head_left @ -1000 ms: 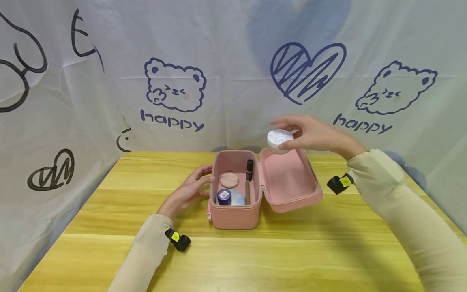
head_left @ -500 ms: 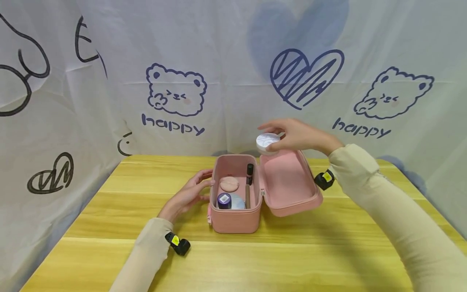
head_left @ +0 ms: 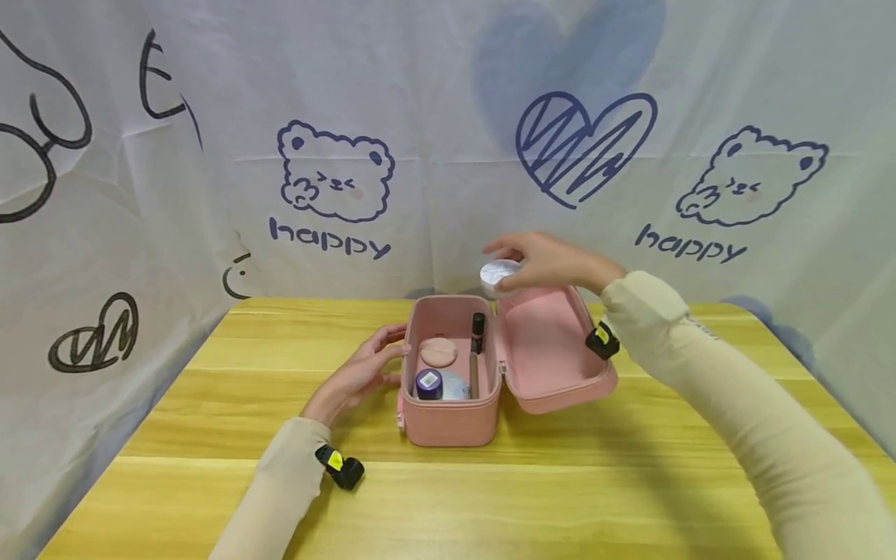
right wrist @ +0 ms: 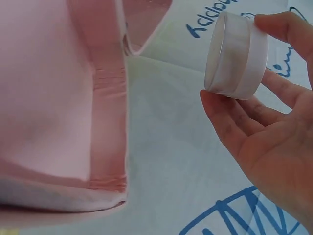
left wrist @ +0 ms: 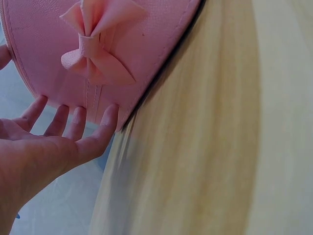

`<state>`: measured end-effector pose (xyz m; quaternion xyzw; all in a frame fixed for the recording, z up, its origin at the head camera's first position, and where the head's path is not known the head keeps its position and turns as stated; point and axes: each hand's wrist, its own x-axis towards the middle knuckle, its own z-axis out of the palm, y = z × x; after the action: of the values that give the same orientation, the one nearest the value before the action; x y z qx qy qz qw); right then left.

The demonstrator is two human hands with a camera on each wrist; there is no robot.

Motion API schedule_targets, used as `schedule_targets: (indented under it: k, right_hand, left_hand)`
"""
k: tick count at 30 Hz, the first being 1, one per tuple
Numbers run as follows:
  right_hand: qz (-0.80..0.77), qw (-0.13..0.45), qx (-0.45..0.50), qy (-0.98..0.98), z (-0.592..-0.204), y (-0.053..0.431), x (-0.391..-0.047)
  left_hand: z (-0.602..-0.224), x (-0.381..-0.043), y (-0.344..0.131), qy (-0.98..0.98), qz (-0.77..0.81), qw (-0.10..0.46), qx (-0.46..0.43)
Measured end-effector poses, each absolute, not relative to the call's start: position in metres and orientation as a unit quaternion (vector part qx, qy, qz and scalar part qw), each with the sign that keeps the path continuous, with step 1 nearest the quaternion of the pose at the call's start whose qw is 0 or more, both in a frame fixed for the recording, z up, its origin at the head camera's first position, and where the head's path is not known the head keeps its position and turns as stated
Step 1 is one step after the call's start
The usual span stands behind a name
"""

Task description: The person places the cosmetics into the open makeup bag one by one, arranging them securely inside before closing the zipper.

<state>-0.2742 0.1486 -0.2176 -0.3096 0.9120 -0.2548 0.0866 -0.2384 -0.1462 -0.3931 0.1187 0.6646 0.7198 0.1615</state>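
A pink cosmetic case (head_left: 451, 426) stands on the table, its lid (head_left: 549, 350) swung out to the right. My right hand (head_left: 553, 260) pinches a round white jar (right wrist: 237, 56) between thumb and fingers, up above the hinge side of the case. Beside the case's left wall, my left hand (left wrist: 54, 142) rests its fingertips on the pink side near a bow. Inside the case lie a beige powder puff (head_left: 439, 352), a purple-lidded jar (head_left: 428, 384), a pale blue round item (head_left: 456, 386), a black tube (head_left: 478, 333) and a slim brown stick (head_left: 474, 377).
The wooden table (head_left: 448, 505) runs in front of the case and to both sides. Behind it hangs a white cloth (head_left: 448, 93) printed with bears and hearts. A pink clasp (head_left: 401, 412) sticks out at the case's lower left.
My right hand has moved left and slightly down with the white jar, from over the lid toward the case's main compartment. My left hand has stayed at the case's side.
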Motion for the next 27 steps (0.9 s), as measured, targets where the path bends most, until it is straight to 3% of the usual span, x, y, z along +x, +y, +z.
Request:
schedule_targets:
  k: [27]
  right_hand:
    - [-0.225, 0.109, -0.308, 0.918, -0.23, 0.11, -0.299]
  left_hand:
    - [-0.394, -0.239, -0.147, 0.659, 0.725, 0.164, 0.119]
